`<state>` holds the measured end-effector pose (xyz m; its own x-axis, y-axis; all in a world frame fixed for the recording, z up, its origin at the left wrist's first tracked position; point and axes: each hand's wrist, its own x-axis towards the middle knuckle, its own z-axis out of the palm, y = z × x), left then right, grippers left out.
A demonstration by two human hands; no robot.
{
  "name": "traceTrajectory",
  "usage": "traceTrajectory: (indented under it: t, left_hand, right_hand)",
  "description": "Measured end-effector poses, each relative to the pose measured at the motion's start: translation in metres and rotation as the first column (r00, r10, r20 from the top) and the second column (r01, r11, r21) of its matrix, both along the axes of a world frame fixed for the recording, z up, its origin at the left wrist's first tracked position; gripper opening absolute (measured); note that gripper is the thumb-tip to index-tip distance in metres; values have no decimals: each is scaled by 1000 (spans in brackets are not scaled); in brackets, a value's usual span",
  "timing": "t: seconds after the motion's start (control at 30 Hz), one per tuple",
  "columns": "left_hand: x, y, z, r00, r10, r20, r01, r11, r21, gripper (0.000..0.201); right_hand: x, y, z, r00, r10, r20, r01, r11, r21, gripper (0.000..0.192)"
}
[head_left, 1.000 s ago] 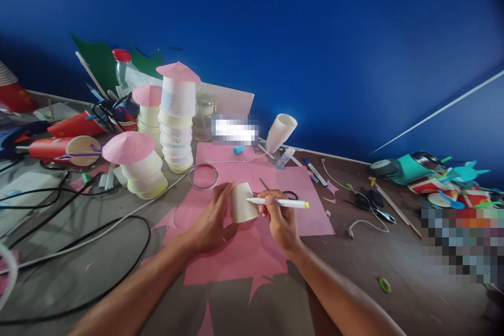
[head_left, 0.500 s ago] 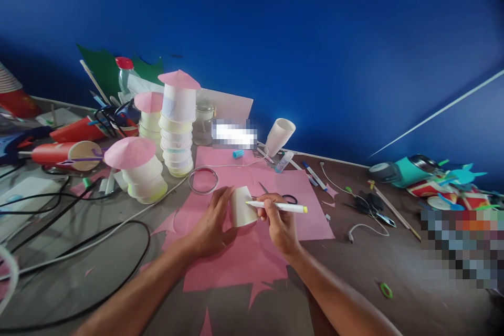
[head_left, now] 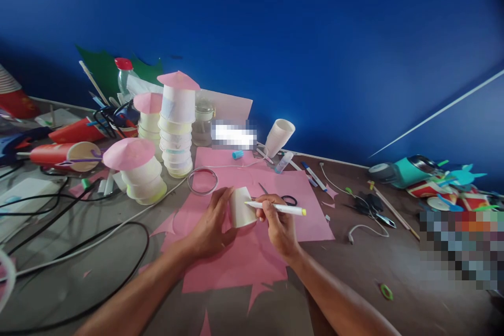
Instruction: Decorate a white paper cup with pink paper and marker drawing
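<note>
My left hand grips a white paper cup over the pink paper, with thumb and fingers at its left side. In my right hand is a white marker with a yellow end, pinched like a pen. Its tip meets or nearly meets the cup's face; contact is hard to tell. Behind my right hand lie scissors, partly hidden. A blue cap rests farther back on the paper.
Stacked-cup towers with pink cone tops stand at left, near black cables. A tilted stack of white cups is by the blue wall. Blue markers, keys and a teal tumbler are at right.
Hardly anything differs. Both hands keep their hold on the cup and the marker, and the whole view has shifted very slightly.
</note>
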<state>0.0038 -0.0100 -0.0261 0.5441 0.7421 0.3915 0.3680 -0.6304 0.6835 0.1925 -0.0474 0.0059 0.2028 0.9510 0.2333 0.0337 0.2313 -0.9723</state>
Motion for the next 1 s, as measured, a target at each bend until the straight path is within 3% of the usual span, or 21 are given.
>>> traceTrajectory:
  t: [0.6,1.0]
  left_hand:
    - [0,0,-1,999,-4,40,4,1000,-4,99]
    - [1,-1,8,1000,-22,11,22,1000,12,94]
  right_hand:
    - [-3,-2,0,997,-19,77,19,1000,6,33]
    - [-4,-2,3,988,-12,155,7,999,35,27]
